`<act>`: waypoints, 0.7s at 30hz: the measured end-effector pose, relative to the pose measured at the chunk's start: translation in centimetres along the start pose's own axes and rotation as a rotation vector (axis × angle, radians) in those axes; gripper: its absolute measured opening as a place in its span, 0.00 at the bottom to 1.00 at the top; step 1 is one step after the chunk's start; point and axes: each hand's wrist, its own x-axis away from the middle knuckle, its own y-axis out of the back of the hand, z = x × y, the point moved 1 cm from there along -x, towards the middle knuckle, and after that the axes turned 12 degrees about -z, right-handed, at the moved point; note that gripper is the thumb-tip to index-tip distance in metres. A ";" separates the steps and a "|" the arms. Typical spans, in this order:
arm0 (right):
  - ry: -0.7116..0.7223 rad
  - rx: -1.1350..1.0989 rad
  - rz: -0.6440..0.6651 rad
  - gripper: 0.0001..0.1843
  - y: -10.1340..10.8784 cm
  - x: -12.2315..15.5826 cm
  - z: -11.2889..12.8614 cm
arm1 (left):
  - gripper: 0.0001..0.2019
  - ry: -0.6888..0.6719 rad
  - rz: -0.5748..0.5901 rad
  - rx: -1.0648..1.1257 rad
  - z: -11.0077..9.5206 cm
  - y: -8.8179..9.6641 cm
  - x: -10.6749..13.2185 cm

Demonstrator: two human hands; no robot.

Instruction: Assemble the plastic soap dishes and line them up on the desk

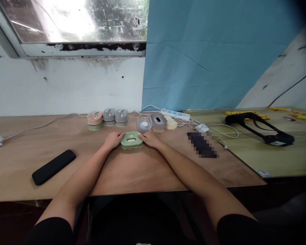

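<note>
A pale green plastic box [132, 142] with a scalloped lower edge and an oblong slot in its top lies flat on the brown table. My left hand [114, 140] grips its left side, thumb on the upper rim. On the opposite side, my right hand [151, 139] holds it the same way. Just behind it is a clear plastic cover [144, 123]. Beside that cover, a grey slotted piece [158, 119] rests on a pinkish base. Pale yellow scalloped pieces [171, 123] are stacked to the right. What my fingers touch underneath is hidden.
At the back left stand a pink-and-green box [95, 120] and two grey boxes [115, 117]. A black phone [53, 167] lies left. A power strip [175, 114] with white cables is behind; a blurred dark object [202, 145] and a black strap-like frame [261, 128] are right.
</note>
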 end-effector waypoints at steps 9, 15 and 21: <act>-0.026 -0.012 -0.263 0.22 0.1 0.3 0.0 | 0.23 -0.013 -0.028 0.039 0.1 0.0 0.3; -0.116 -0.067 -0.434 0.22 0.8 0.3 -0.6 | 0.25 -0.072 -0.019 0.040 0.1 0.2 0.5; -0.126 -0.013 -0.360 0.19 0.0 -0.3 -2.1 | 0.27 -0.117 -0.027 0.040 0.2 0.0 0.6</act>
